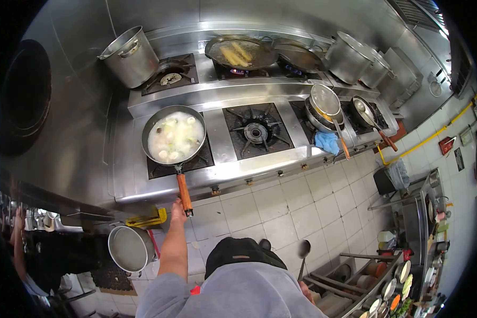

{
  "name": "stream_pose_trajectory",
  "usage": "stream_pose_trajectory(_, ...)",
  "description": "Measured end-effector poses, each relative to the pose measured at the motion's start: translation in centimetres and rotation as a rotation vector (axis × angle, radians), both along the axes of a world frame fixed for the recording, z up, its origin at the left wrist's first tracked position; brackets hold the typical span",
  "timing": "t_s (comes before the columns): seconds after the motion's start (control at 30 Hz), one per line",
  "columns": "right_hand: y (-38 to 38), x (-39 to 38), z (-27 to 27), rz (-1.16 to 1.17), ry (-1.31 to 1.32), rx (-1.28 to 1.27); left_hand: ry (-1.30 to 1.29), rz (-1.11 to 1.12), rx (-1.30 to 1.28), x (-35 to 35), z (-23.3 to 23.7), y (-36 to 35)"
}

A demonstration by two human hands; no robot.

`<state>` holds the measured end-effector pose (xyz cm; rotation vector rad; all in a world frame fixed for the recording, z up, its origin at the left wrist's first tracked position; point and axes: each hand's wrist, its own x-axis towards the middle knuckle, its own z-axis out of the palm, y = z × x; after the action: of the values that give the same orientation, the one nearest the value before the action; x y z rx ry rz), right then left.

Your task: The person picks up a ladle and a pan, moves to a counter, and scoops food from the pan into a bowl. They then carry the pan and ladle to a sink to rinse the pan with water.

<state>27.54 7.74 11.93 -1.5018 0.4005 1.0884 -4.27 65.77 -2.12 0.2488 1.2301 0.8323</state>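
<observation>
L hand (178, 209): grip wrapped tight round the end of the orange handle (184, 192) of the pan (175, 137), left of centre on the front-left burner. Pan holds whitish broth w/ pale chunks. R hand (304, 290) is mostly hidden by the shoulder (grip: can't tell), at the ladle (303, 249) stem, lower centre-right. Wok (241, 52) top centre: oil, yellow strips.
</observation>
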Motion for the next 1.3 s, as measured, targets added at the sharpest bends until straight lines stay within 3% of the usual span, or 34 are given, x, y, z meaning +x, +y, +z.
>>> stream_pose_trajectory(0.03, 0.5, 0.3, 0.1, 0.001, 0.001, 0.001, 0.001, 0.001, 0.001, -0.7, -2.5, 0.3)
stream_pose_trajectory(0.1, 2.9, 0.8, 1.7, 0.247, -0.026, -0.404, 0.105, -0.088, 0.011, -2.2, -7.1, 0.8)
stream_pose_trajectory(0.2, 2.8, 1.2, 1.0, 0.409, -0.117, -0.452, 0.2, -0.04, -0.076, -0.9, -3.3, -2.4)
stream_pose_trajectory(0.27, 2.5, 1.4, 0.5, 0.562, -0.231, -0.465, 0.385, -0.238, 0.037, -0.8, -3.5, -5.2)
stream_pose_trajectory(0.33, 1.8, 1.6, -0.8, 0.762, -0.409, -0.474, 0.691, -0.681, 0.186, -1.4, -5.9, -7.3)
stream_pose_trajectory(0.43, 0.6, 2.1, -3.4, 1.148, -0.955, -0.384, 0.769, -0.911, 0.152, 0.0, -3.5, -13.1)
stream_pose_trajectory(0.53, 0.7, 3.1, -4.8, 1.249, -1.173, -0.344, 0.743, -1.129, 0.182, 0.6, -4.6, -18.6)
stream_pose_trajectory(0.6, 1.5, 4.0, -4.7, 1.114, -1.054, -0.351, 0.738, -1.119, 0.508, 0.0, -6.3, -22.1)
stream_pose_trajectory(0.63, 2.2, 4.9, -5.5, 1.118, -1.061, -0.341, 0.744, -1.108, 0.51, -0.1, -5.9, -22.2)
stream_pose_trajectory(0.7, 4.4, 6.9, -7.4, 1.223, -0.531, -0.586, 0.701, -1.184, 0.385, -0.6, -4.6, -22.7)
stream_pose_trajectory(0.73, 5.1, 7.4, -7.2, 1.231, -0.54, -0.575, 0.709, -1.169, 0.388, -1.1, -4.0, -22.8)
stream_pose_trajectory(0.8, 6.0, 8.5, -6.1, 1.256, -0.737, -0.041, 0.878, -1.175, 0.36, -2.2, -2.7, -22.5)
stream_pose_trajectory(0.83, 8.5, 8.3, -2.0, 1.452, -0.879, 0.011, 0.823, -1.071, 0.168, -2.7, -2.7, -22.1)
stream_pose_trajectory(0.87, 9.5, 8.7, -2.7, 1.457, -0.888, 0.025, 0.869, -1.04, 0.199, -3.3, -2.2, -21.8)
stream_pose_trajectory(0.93, 12.6, 9.2, -2.4, 1.477, -0.511, -0.273, 0.852, -0.866, 0.216, -4.4, -1.6, -21.6)
stream_pose_trajectory(0.97, 14.3, 9.1, -1.0, 1.293, -0.303, -0.574, 0.856, -0.851, 0.22, -4.3, -1.2, -21.7)
stream_pose_trajectory(1.0, 14.5, 9.9, -1.6, 1.301, -0.312, -0.566, 0.806, -0.734, 0.146, -4.3, 0.3, -21.9)
stream_pose_trajectory(1.07, 14.7, 10.9, -3.1, 1.026, -0.115, -0.486, 0.761, -0.608, 0.078, -3.6, 1.9, -22.3)
stream_pose_trajectory(1.1, 15.7, 11.3, -0.7, 1.08, -0.089, -0.513, 0.742, -0.569, 0.055, -3.1, 1.7, -23.1)
stream_pose_trajectory(1.13, 15.2, 12.1, -2.1, 1.086, -0.088, -0.507, 0.723, -0.531, 0.03, -2.6, 1.6, -24.0)
stream_pose_trajectory(1.27, 12.9, 15.0, -5.3, 0.968, 0.034, -0.444, 0.665, -0.614, 0.129, 0.5, 0.8, -28.8)
stream_pose_trajectory(1.3, 12.2, 15.8, -4.8, 1.108, -0.02, -0.53, 0.707, -0.675, 0.091, 1.5, 0.4, -30.0)
